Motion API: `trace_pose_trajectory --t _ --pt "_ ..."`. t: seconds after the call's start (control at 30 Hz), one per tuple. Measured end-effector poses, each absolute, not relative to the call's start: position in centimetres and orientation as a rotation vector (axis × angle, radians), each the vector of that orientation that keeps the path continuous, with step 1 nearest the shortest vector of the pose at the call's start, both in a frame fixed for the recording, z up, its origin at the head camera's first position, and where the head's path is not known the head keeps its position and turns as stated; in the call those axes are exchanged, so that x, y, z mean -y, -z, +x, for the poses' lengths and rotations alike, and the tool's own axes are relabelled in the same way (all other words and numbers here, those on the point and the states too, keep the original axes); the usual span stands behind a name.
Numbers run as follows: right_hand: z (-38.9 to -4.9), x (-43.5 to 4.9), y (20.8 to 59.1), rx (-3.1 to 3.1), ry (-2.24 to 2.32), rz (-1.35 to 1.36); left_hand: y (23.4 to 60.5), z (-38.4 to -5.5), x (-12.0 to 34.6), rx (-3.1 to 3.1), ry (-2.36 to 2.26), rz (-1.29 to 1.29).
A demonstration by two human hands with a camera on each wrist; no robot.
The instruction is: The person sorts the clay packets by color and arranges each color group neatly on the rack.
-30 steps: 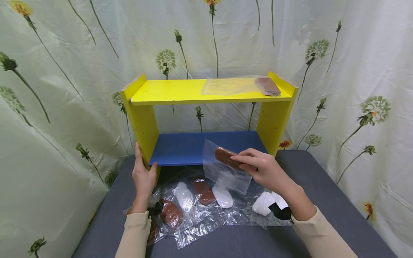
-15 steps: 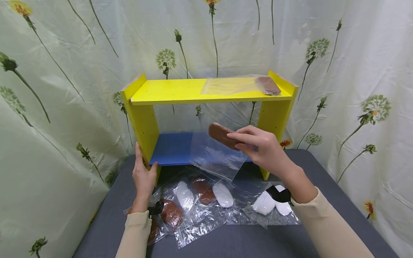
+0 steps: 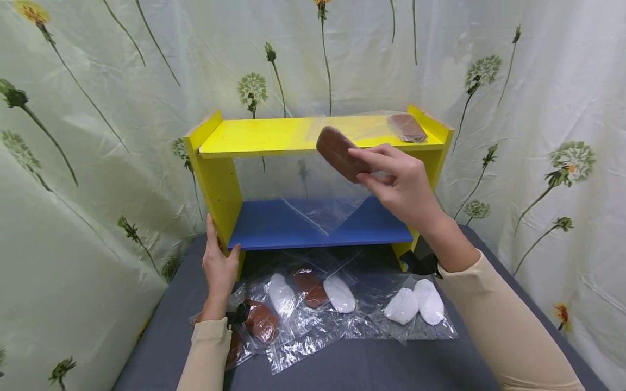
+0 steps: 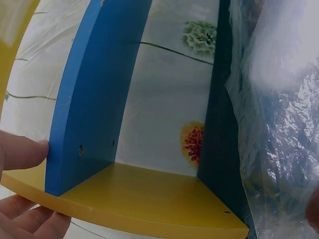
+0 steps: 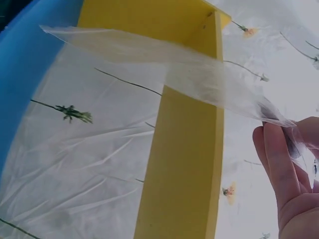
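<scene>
The right hand (image 3: 398,176) pinches the bagged brown piece (image 3: 337,153), long axis slanting up-left before the yellow top shelf (image 3: 259,136); the left hand (image 3: 220,269) grips the side panel (image 3: 211,187).

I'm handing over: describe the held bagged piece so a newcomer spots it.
Find the yellow shelf unit. In front, the right hand pinches an elongated brown piece in a clear bag. Unlike the other brown pieces, this one is held aloft.

In the head view, the brown piece (image 3: 337,155) at 1 o'clock looks smooth through thin, clear plastic film (image 3: 320,203). The yellow shelving (image 3: 269,134) at 12 looks painted; bags (image 3: 303,345) at 6, glossy, crinkled plastic; grey tabletop (image 3: 391,366) at 5, matt; curtain (image 3: 543,81) at 2, creased, sheeny cloth.
</scene>
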State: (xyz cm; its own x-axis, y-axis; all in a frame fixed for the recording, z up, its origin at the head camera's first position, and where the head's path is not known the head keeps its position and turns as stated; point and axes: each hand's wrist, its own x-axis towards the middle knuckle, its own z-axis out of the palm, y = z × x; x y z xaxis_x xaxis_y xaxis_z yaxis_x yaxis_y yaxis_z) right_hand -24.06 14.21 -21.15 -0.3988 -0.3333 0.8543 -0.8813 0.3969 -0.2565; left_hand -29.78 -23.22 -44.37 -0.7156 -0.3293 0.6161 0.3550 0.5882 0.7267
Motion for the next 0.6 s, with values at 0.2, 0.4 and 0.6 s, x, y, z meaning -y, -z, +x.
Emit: trace_pose_trajectory --t 0.2,0.4,0.6 --pt "-23.7 -13.6 18.3 1.939 -1.119 0.966 44.4 -29.9 23.2 2.061 1.167 -0.021" --pt "-25.2 -13.8 16.9 1.901 -1.347 0.847 44.3 -29.9 23.2 2.063 1.171 -0.025" --pt "-26.9 -14.2 16.1 1.879 -1.427 0.740 44.3 -29.8 23.2 2.058 1.171 -0.028"
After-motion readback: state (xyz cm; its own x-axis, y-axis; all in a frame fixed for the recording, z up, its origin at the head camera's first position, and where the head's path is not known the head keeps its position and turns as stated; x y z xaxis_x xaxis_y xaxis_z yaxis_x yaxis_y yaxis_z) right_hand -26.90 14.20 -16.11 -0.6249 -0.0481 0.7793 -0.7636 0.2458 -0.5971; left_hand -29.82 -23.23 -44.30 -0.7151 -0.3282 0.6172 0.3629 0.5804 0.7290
